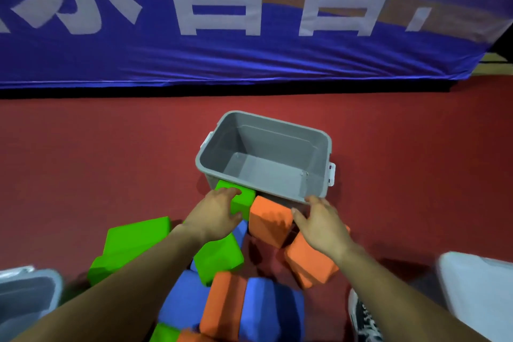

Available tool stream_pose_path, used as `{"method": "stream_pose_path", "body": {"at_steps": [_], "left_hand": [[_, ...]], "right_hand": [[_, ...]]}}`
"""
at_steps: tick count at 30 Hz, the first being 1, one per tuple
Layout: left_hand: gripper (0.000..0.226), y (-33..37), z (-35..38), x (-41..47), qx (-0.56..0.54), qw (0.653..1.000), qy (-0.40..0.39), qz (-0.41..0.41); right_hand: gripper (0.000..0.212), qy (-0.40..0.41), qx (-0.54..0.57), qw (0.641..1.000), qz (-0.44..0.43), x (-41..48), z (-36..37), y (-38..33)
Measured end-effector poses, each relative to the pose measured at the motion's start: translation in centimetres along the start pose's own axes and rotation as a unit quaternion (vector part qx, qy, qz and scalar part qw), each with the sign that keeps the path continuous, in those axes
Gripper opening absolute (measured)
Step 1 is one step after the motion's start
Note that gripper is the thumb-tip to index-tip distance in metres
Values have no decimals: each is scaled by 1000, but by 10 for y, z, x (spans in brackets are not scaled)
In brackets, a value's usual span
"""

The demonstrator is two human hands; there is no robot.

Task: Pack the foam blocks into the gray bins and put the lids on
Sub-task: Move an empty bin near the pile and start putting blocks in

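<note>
An empty gray bin (319, 136) sits on the red floor, tilted toward me, with white latches at its ends. Against its near wall lie a green foam block (245, 198) and an orange foam block (270, 219). My left hand (218, 212) grips the green block, fingers over its top and thumb on its side. My right hand (323, 223) reaches in beside the orange block, fingers spread, thumb touching the block's right edge. Several more green, blue and orange blocks (219, 257) are heaped nearer to me.
A second gray bin (30, 294) shows at the lower left edge. A white lid (477, 286) lies at the lower right, next to a black-and-white shoe (362, 316). A blue banner (249, 58) with white characters closes off the far side of the floor.
</note>
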State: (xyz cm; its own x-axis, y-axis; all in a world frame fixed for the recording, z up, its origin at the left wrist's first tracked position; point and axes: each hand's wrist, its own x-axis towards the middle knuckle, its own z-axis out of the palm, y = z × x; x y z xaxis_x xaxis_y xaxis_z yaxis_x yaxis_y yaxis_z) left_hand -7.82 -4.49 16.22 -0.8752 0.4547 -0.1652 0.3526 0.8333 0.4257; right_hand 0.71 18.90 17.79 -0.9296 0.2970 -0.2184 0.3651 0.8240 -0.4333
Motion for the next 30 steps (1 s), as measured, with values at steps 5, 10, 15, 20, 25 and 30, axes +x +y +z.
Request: {"method": "stream_pose_path", "body": {"at_steps": [5,10,15,20,25,30], "left_hand": [[76,-58,53,100,32,999,8,11],[77,-104,106,181,129,991,-23,8],[34,-127,134,232,228,972,-56,-18],[17,-125,141,229,236,972,11,12],[15,-96,141,193,222,974,-30,28],[31,-41,147,185,228,970,-68,40]], "right_hand": [[54,-25,-62,997,-39,99,74,29],[72,-95,-137,986,-28,173,137,57],[40,-69,-237,968,-39,212,162,72],[40,-65,-237,967,-68,207,162,75],[38,-90,-256,958,-95,154,141,92],[28,-119,-260,956,-69,121,105,128]]}}
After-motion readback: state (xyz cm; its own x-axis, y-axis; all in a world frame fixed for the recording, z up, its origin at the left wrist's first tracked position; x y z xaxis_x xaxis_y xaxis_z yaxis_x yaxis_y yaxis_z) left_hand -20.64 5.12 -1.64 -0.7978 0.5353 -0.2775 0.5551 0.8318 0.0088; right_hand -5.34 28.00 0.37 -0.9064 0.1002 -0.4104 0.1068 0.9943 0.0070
